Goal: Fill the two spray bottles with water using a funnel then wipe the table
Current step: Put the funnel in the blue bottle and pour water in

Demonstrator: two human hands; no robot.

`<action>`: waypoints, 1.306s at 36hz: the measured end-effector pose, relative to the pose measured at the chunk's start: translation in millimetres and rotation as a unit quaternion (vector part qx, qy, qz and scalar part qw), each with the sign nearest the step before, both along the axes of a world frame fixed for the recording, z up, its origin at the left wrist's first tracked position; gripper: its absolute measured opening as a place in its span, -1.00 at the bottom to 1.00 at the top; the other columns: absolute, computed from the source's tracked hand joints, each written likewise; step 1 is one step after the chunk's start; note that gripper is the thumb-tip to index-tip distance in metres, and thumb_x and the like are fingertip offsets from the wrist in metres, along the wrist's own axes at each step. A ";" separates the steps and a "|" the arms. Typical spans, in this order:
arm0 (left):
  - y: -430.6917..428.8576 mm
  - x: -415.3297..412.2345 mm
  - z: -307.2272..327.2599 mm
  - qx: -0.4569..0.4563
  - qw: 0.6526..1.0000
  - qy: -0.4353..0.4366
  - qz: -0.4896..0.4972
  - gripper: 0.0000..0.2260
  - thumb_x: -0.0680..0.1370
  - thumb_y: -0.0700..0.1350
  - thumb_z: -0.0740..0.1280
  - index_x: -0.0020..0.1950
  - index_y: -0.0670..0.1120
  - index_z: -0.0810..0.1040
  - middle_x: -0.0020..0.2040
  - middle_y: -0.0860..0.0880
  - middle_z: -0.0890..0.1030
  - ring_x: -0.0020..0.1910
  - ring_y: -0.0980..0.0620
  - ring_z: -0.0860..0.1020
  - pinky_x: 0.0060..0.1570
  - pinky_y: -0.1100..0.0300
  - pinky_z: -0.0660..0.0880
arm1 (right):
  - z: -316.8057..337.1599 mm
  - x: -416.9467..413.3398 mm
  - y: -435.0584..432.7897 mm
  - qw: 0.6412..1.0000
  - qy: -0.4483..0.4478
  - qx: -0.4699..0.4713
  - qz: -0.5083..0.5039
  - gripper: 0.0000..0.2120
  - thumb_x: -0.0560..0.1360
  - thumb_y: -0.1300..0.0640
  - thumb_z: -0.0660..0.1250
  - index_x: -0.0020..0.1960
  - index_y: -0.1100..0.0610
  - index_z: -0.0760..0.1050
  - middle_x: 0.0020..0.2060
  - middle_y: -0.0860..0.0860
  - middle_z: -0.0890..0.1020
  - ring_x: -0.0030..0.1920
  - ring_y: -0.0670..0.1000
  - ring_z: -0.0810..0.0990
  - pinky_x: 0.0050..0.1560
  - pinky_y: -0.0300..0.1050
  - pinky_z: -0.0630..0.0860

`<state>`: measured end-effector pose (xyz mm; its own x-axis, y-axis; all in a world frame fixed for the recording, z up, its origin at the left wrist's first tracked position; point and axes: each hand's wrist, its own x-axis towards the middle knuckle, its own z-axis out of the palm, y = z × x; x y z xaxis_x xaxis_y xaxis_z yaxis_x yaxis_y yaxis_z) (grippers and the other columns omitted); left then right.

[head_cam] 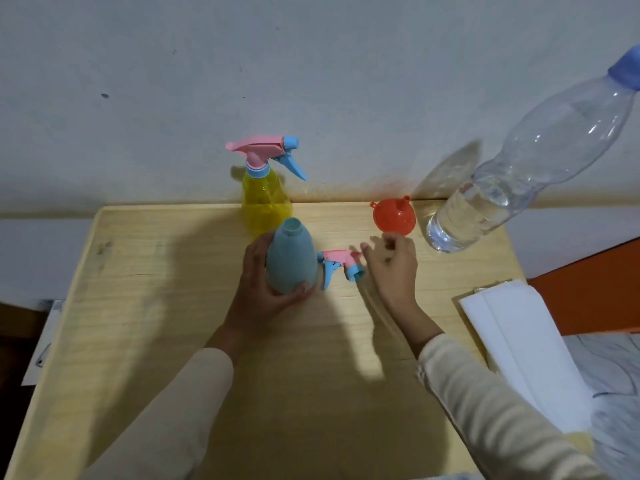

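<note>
Table [173,306] is smooth pale wood. A clear plastic water bottle [519,174], partly full, stands back right. The yellow bottle [265,199] wears its sprayer. My left hand [256,289] wraps the round blue bottle [291,258], open-topped, mid-table. My right hand [394,271] is by the red funnel [394,216]; I can't tell whether it grips.

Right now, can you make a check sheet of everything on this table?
Surface: wooden table, shadowed.
Job's things: blue spray bottle upright, top off; its spray head lying beside it; yellow spray bottle, head on, by the wall; orange funnel on its side; water bottle partly full, capped; white folded sheets at right edge.
Clutter: nothing seen.
Grippers: left hand holds the blue spray bottle; right hand at the funnel, grip unclear.
Cables: nothing seen.
Surroundings: grey wall behind; bedding right.
</note>
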<state>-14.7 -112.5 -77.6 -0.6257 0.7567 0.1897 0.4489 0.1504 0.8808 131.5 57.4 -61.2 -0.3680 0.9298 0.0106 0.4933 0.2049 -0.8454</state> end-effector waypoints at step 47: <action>8.8 24.9 21.8 -0.030 0.995 -0.026 0.095 -0.33 0.46 -0.12 0.45 0.48 -0.02 0.19 0.34 0.03 0.35 0.25 0.23 0.30 0.11 0.55 0.21 | 70.5 -4.8 -41.4 0.977 0.153 -0.078 0.125 -0.46 0.14 -0.07 0.45 0.09 0.02 0.49 0.08 0.01 0.55 0.09 -0.02 0.51 0.01 -0.16 0.51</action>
<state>10.2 -103.7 -55.8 -0.7658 0.6333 0.1120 0.3624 0.2810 0.8886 126.7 16.0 9.3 -0.5853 0.8105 0.0210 0.1635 0.1434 -0.9761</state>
